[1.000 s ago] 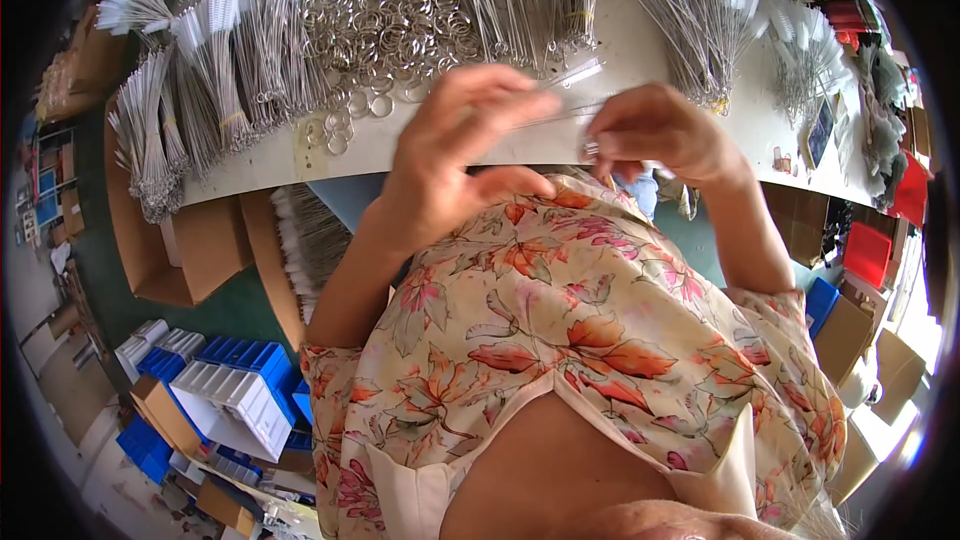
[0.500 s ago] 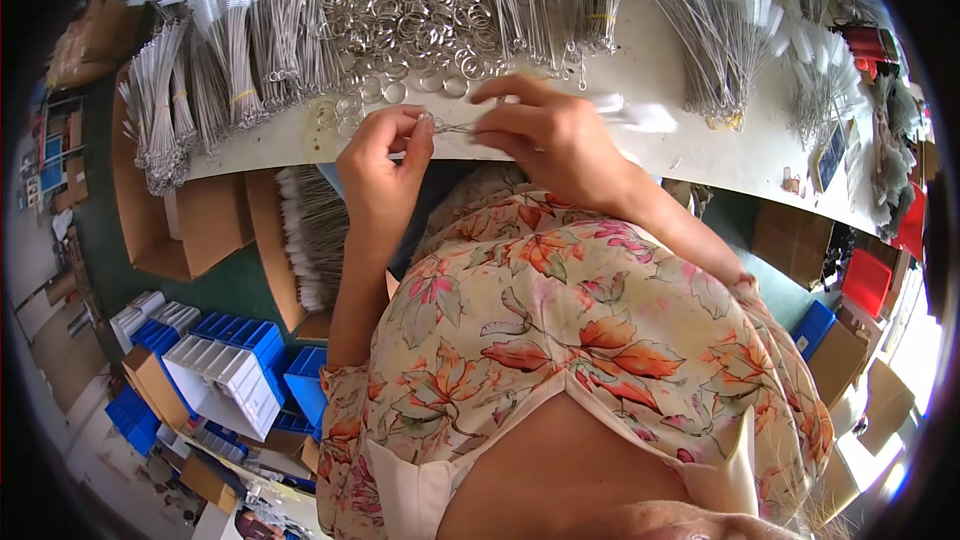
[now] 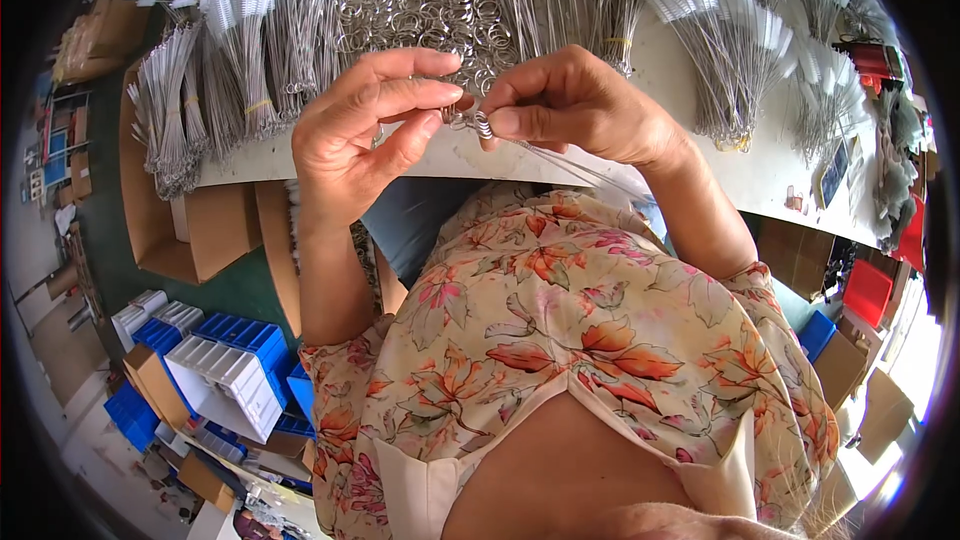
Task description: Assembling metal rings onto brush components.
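Note:
Above the table's near edge, my two hands meet. My right hand (image 3: pixel 580 108) is closed in a pinch on several thin wire-handled brushes; their looped wire ends (image 3: pixel 484 126) stick out past the thumb. The wire stems (image 3: pixel 580 165) run down to the right under the hand, and their bristle ends are hard to make out. My left hand (image 3: pixel 365 125) has thumb and forefinger closed round a small shiny metal ring (image 3: pixel 449 113), right beside the loops. Its other fingers are curved and raised. Whether the ring passes through the loops I cannot tell.
A heap of metal rings (image 3: pixel 425 0) lies beyond my hands on the white table (image 3: pixel 690 175). Bundles of wire brushes stand left (image 3: pixel 245 50) and right (image 3: pixel 725 50) of it. Cardboard boxes (image 3: pixel 215 230) and blue and white bins (image 3: pixel 225 375) are at lower left.
Both hands have risen slightly away from me. The left fingers have spread wider around the ring, and the right hand has shifted its grip to the loops, with the stems now slanting down right.

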`<action>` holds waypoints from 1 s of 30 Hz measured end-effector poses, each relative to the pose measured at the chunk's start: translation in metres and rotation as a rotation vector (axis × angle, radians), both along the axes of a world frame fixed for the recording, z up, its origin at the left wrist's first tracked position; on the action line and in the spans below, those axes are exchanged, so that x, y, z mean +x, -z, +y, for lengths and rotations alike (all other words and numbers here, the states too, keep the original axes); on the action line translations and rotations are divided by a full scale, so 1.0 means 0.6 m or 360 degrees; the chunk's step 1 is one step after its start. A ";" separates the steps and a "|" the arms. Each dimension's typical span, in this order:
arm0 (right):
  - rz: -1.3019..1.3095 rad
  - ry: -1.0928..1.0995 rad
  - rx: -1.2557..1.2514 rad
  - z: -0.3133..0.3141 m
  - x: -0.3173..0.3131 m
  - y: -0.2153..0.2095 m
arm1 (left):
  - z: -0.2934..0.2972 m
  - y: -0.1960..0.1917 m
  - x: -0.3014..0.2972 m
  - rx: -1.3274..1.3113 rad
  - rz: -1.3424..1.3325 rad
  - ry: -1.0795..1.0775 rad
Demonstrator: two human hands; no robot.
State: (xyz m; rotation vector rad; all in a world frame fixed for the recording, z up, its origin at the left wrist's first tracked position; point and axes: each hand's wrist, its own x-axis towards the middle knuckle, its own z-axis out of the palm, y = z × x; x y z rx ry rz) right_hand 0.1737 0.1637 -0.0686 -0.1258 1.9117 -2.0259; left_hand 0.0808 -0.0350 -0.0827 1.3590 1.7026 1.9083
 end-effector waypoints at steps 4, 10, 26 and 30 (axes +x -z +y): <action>-0.0116 -0.0002 -0.0244 0.001 -0.003 -0.009 | 0.007 -0.010 -0.003 0.0104 -0.0021 0.0025; -0.0101 0.0003 -0.0231 -0.001 -0.010 -0.012 | 0.002 -0.015 0.000 0.0048 0.0033 -0.0072; -0.0086 0.0417 -0.0454 -0.018 -0.018 -0.002 | 0.086 0.001 0.066 0.0599 -0.0617 -0.0881; -0.0441 0.0227 -0.0273 -0.013 -0.022 0.051 | 0.092 0.020 0.037 0.0705 -0.0449 -0.0870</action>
